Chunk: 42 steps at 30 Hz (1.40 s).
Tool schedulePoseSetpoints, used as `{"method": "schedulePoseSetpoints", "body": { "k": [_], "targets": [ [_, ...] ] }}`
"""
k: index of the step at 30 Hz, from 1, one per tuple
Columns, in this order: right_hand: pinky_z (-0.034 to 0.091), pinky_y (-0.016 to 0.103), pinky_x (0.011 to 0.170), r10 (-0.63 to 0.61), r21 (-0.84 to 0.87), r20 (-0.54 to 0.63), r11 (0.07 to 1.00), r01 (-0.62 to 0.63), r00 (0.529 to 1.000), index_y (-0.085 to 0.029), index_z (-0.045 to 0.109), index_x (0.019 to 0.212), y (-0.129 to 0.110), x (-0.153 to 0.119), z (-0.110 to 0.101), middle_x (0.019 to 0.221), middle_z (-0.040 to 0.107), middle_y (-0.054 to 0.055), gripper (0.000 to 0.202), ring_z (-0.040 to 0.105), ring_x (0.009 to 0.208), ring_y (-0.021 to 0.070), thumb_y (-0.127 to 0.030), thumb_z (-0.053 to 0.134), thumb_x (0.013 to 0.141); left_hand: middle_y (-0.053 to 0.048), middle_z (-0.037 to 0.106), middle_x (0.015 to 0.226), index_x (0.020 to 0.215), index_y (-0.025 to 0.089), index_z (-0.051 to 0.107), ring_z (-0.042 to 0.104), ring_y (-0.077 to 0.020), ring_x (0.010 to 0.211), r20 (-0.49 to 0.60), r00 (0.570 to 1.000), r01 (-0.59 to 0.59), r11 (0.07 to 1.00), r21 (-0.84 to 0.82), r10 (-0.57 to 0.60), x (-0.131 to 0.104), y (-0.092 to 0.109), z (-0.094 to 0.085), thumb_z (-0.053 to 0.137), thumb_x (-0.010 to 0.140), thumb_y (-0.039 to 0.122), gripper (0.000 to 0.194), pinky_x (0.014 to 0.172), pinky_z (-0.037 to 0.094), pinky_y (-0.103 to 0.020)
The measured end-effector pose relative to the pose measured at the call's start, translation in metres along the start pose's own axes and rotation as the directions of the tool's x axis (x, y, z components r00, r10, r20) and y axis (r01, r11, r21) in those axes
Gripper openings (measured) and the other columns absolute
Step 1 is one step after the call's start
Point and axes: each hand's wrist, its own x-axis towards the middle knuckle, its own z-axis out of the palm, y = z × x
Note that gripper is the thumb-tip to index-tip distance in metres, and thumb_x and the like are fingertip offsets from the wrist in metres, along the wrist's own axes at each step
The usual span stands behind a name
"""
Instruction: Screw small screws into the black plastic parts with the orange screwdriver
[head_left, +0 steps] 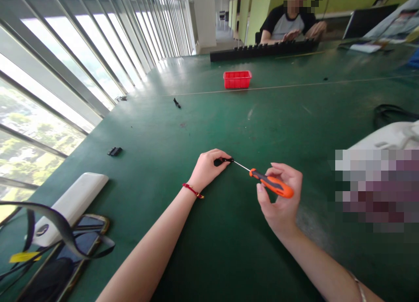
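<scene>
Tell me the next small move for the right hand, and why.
Probably a slight twist of the screwdriver: the right hand holds it, and its tip appears to meet the black part that the left hand pinches.

Screwdriver (pixel 274 185) in right grip (pixel 284 206), small black part (pixel 218 162)
</scene>
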Motion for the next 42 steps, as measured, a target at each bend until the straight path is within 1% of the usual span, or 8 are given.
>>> {"method": "schedulePoseSetpoints", "body": {
  "k": [6, 12, 18, 23, 25, 30, 36, 42],
  "targets": [
    [0.041, 0.024, 0.048, 0.112, -0.088, 0.074, 0.991, -0.105, 0.991, -0.020, 0.057, 0.093, 0.0006, -0.0034, -0.0037, 0.064, 0.049, -0.004, 0.013, 0.047, 0.051, 0.0099, -0.023, 0.057, 0.080, -0.002, 0.070, 0.088, 0.087, 0.018, 0.071, 0.064, -0.0137, 0.079, -0.001, 1.000, 0.011, 1.000, -0.011, -0.011, 0.0006, 0.0010, -0.0003, 0.060, 0.078, 0.015, 0.014, 0.076, 0.050, -0.026],
    [0.048, 0.029, 0.059, 0.020, -0.016, -0.023, 1.000, -0.020, 1.000, -0.022, 0.049, 0.107, -0.0015, 0.0017, -0.0006, 0.085, 0.052, 0.001, 0.035, 0.055, 0.070, 0.0138, -0.019, 0.060, 0.075, -0.003, 0.069, 0.086, 0.088, 0.019, 0.071, 0.062, -0.0139, 0.076, 0.007, 1.000, 0.016, 1.000, -0.026, -0.016, 0.0010, 0.0023, -0.0014, 0.059, 0.079, 0.017, 0.015, 0.072, 0.050, -0.026],
    [0.040, 0.024, 0.049, 0.091, -0.049, 0.072, 0.995, -0.088, 0.993, -0.022, 0.053, 0.099, -0.0018, -0.0001, -0.0019, 0.059, 0.042, -0.007, 0.021, 0.042, 0.049, 0.0095, -0.021, 0.057, 0.078, -0.003, 0.069, 0.085, 0.084, 0.019, 0.071, 0.063, -0.0138, 0.077, 0.000, 1.000, 0.021, 0.999, -0.043, -0.021, 0.0009, 0.0023, -0.0012, 0.060, 0.079, 0.018, 0.012, 0.073, 0.050, -0.026],
    [0.050, 0.032, 0.067, 0.025, -0.009, -0.043, 1.000, -0.025, 0.999, -0.023, 0.046, 0.111, -0.0031, 0.0033, 0.0003, 0.088, 0.051, 0.001, 0.043, 0.055, 0.074, 0.0145, -0.019, 0.063, 0.072, -0.003, 0.070, 0.084, 0.082, 0.018, 0.070, 0.064, -0.0141, 0.076, -0.015, 1.000, 0.019, 0.999, -0.026, -0.019, 0.0002, 0.0018, -0.0008, 0.060, 0.078, 0.020, 0.011, 0.071, 0.050, -0.026],
    [0.049, 0.033, 0.069, 0.032, -0.003, -0.044, 0.999, -0.032, 0.999, -0.023, 0.043, 0.114, -0.0013, 0.0036, -0.0002, 0.088, 0.050, 0.001, 0.048, 0.054, 0.074, 0.0149, -0.019, 0.063, 0.071, -0.003, 0.070, 0.084, 0.083, 0.018, 0.070, 0.064, -0.0142, 0.076, -0.013, 1.000, 0.011, 1.000, -0.021, -0.011, 0.0000, 0.0017, -0.0008, 0.060, 0.078, 0.019, 0.011, 0.072, 0.050, -0.026],
    [0.038, 0.023, 0.046, 0.116, -0.053, 0.102, 0.992, -0.111, 0.988, -0.021, 0.055, 0.096, -0.0010, 0.0000, -0.0027, 0.056, 0.043, -0.007, 0.016, 0.042, 0.047, 0.0093, -0.021, 0.057, 0.080, -0.003, 0.070, 0.084, 0.081, 0.018, 0.069, 0.064, -0.0145, 0.078, -0.012, 1.000, -0.009, 1.000, -0.009, 0.009, -0.0002, 0.0011, -0.0006, 0.060, 0.078, 0.017, 0.010, 0.074, 0.050, -0.027],
    [0.050, 0.032, 0.063, 0.029, -0.014, 0.003, 0.999, -0.029, 1.000, -0.022, 0.047, 0.111, -0.0023, 0.0024, -0.0006, 0.081, 0.052, -0.001, 0.041, 0.056, 0.069, 0.0148, -0.021, 0.063, 0.073, -0.002, 0.070, 0.084, 0.080, 0.018, 0.067, 0.065, -0.0145, 0.078, -0.022, 1.000, -0.012, 1.000, -0.017, 0.012, -0.0005, 0.0005, 0.0000, 0.059, 0.077, 0.016, 0.009, 0.075, 0.051, -0.027],
    [0.036, 0.023, 0.043, 0.118, -0.048, 0.099, 0.992, -0.114, 0.988, -0.021, 0.056, 0.093, -0.0012, -0.0004, -0.0023, 0.057, 0.042, -0.007, 0.015, 0.040, 0.044, 0.0078, -0.020, 0.060, 0.079, -0.001, 0.070, 0.085, 0.079, 0.018, 0.066, 0.065, -0.0141, 0.079, -0.018, 1.000, -0.022, 0.999, -0.027, 0.021, -0.0009, -0.0019, 0.0005, 0.060, 0.075, 0.014, 0.009, 0.076, 0.051, -0.027]
  ]
}}
